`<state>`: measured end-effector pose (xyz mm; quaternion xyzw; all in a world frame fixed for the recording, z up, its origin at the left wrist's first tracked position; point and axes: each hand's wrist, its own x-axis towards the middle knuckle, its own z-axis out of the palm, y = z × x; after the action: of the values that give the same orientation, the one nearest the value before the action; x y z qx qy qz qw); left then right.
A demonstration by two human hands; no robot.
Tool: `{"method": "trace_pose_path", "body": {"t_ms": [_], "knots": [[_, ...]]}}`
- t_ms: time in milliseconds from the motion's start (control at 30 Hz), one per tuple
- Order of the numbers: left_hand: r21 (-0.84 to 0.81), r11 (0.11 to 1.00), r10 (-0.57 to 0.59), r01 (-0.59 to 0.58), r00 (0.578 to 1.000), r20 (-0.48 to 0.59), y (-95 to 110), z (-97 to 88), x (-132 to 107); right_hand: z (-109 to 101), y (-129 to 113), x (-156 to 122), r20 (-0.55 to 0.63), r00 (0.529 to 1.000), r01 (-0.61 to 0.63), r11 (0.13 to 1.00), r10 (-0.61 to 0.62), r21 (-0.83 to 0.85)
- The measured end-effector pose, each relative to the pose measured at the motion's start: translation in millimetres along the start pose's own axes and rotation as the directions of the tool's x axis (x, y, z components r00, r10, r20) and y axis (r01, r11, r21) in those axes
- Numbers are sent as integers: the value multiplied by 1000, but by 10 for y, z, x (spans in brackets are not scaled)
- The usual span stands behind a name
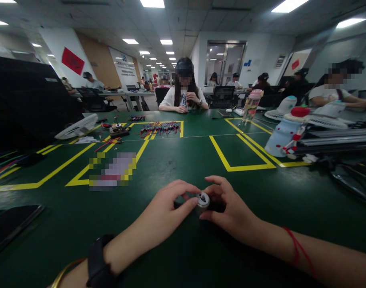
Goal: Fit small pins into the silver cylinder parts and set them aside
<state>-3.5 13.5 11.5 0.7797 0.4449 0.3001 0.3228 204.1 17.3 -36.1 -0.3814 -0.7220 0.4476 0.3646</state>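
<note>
A small silver cylindrical motor point(203, 201) stands upright on the green table, its round end with a dark centre facing up. My left hand point(173, 204) reaches it from the left, thumb and forefinger closed against its side and top edge. From the right, my right hand point(229, 206) curls around the same motor, thumb low at the front and fingers behind. Its index finger is lifted. The motor's lower part and some fingertips are partly hidden.
A tangle of red and black wired parts point(161, 128) lies at the table's far left-middle. At right stand a blue bottle point(280, 136), a clear bottle point(252, 106) and metal rails point(339, 140). A phone point(15, 224) lies at left. A person point(185, 90) sits opposite.
</note>
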Motion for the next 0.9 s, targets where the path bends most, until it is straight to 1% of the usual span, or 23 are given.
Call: {"method": "trace_pose_path", "body": {"t_ms": [67,133,167,300,367,467,533,600,667,767,833,900], "knots": [[-33,998,52,-51,998,22,89,67,75,9,10,6,-6,1000,-4,1000,4,24],[-42,997,62,-61,998,26,125,74,118,16,12,11,-11,1000,-6,1000,6,29],[-46,997,56,-56,998,11,127,59,127,17,8,12,-9,1000,-2,1000,2,22],[-79,997,12,-20,996,-94,47,-42,98,10,-28,-2,8,1000,13,999,-12,-48],[-68,998,3,-7,998,-62,-45,-59,67,4,-47,-19,-4,1000,23,995,-23,-101],[33,999,25,-26,999,28,-213,-3,23,-5,-61,-39,-60,997,36,977,-50,-208],[155,987,46,-52,998,46,-308,63,1,-10,-62,-42,-84,995,33,966,-56,-256],[258,964,58,-69,997,51,-367,120,-12,-14,-64,-40,-83,995,29,961,-54,-275],[298,952,60,-73,997,53,-387,151,-15,-17,-71,-38,-74,996,31,958,-54,-286],[254,965,49,-64,997,65,-363,135,-1,-21,-88,-38,-55,997,37,956,-56,-292],[152,987,32,-43,997,75,-334,71,9,-28,-99,-39,-47,997,38,957,-53,-288],[45,999,-20,18,999,39,-328,-39,4,-39,-106,-41,-41,998,35,957,-49,-289]]}}
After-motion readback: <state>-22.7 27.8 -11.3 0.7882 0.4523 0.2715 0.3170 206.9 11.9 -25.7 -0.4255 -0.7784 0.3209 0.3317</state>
